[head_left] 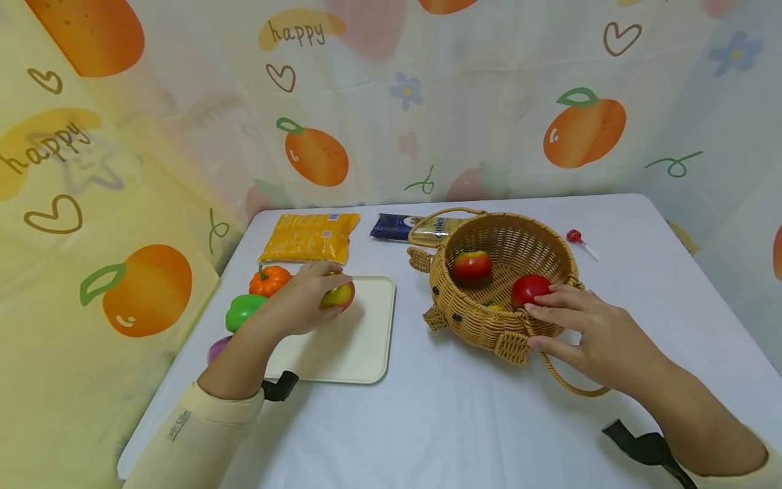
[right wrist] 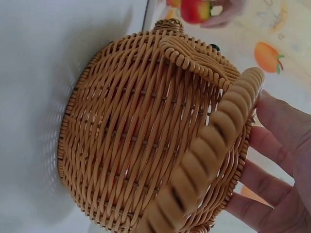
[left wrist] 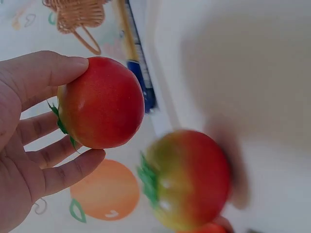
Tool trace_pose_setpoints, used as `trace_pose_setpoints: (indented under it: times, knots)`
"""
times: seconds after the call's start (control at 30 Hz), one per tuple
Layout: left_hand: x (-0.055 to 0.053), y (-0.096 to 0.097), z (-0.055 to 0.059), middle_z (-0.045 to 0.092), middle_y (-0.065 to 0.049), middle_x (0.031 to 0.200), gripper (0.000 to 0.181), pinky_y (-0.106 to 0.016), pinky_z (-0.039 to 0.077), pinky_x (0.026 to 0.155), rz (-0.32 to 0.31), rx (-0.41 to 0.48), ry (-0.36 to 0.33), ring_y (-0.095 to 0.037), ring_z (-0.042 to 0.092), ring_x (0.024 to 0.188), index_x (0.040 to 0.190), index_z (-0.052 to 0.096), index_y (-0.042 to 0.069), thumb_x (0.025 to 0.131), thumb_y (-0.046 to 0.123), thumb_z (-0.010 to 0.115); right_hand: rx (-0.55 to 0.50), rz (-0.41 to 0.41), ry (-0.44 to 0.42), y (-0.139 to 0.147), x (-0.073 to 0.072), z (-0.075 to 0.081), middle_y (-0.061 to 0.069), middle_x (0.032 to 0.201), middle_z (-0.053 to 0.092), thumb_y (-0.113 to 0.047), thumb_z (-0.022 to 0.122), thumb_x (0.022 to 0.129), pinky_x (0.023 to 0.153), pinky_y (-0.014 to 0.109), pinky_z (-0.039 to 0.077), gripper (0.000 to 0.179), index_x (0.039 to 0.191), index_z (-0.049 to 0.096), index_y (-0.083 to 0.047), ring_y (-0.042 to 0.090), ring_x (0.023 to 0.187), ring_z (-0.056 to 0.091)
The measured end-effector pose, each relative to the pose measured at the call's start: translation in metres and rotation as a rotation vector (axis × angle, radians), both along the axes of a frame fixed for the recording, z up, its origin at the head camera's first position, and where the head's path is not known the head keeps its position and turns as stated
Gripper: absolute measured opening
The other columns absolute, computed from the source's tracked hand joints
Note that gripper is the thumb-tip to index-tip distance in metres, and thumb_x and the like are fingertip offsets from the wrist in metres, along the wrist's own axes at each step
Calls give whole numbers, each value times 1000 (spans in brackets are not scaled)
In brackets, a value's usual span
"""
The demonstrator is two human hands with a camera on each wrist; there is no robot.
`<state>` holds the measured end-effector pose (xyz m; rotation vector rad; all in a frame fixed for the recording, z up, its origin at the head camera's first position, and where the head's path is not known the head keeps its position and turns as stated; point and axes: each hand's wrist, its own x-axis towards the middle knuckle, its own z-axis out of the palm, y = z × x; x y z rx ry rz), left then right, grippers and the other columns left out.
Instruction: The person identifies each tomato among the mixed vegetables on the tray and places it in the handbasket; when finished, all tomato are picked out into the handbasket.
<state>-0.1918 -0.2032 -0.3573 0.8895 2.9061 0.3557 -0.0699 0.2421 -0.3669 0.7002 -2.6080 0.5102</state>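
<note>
In the left wrist view my left hand [left wrist: 34, 131] holds a red tomato [left wrist: 104, 104] with green leaves, pinched between thumb and fingers. The head view shows this left hand [head_left: 308, 299] above the cream tray [head_left: 366, 356]. A second tomato [left wrist: 189, 179], part green and part red, appears below the held one in the left wrist view. My right hand [head_left: 586, 333] grips the rim of a wicker basket [head_left: 470, 319], fingers over the edge and thumb outside. Inside lie a red tomato [head_left: 529, 291] near the fingertips, another tomato [head_left: 472, 267], and something yellowish, mostly hidden.
Left of the tray are an orange pumpkin-like vegetable [head_left: 269, 280], a green pepper [head_left: 244, 311] and a partly hidden purple item [head_left: 217, 348]. Behind are a yellow packet [head_left: 310, 238] and a dark blue and gold packet [head_left: 394, 227]. A red lollipop [head_left: 574, 236] lies right of the basket.
</note>
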Motion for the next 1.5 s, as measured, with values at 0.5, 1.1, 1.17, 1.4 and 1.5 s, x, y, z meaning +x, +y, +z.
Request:
trace_pose_setpoints:
  times: [0.5,1.1,1.17,1.4,1.5]
  knots:
    - [-7,56,42,55,-11,140,47,-40,57,97,-126,-4,37,-31,51,126,135,68,15,89,19,80,3,-17,-22,-2,1,1,9,119,73,-41,89,73,80,57,60,53,118,79,-14,42,123,61]
    - [-11,137,83,49,-7,148,50,-32,52,97,-307,36,72,-27,44,130,143,62,18,94,20,73,-18,13,22,0,0,-1,8,119,74,-68,60,86,81,56,59,65,117,79,-15,43,120,63]
    - [-11,147,85,49,-7,149,49,-31,52,96,-323,48,63,-27,44,129,143,62,18,94,19,72,-22,14,23,0,0,-1,8,118,74,-65,64,85,81,56,59,62,117,79,-14,43,120,63]
    - [-12,177,74,49,-4,150,48,-35,48,107,-392,43,76,-26,43,136,142,62,20,95,21,72,-16,18,15,0,0,-1,7,120,73,-53,79,81,81,55,60,53,118,79,-15,41,121,63]
    - [-13,188,65,49,-3,149,49,-36,46,111,-427,18,85,-26,41,139,143,61,21,95,23,72,-26,26,24,0,0,-2,8,119,74,-61,70,85,81,56,59,57,118,79,-15,42,119,64]
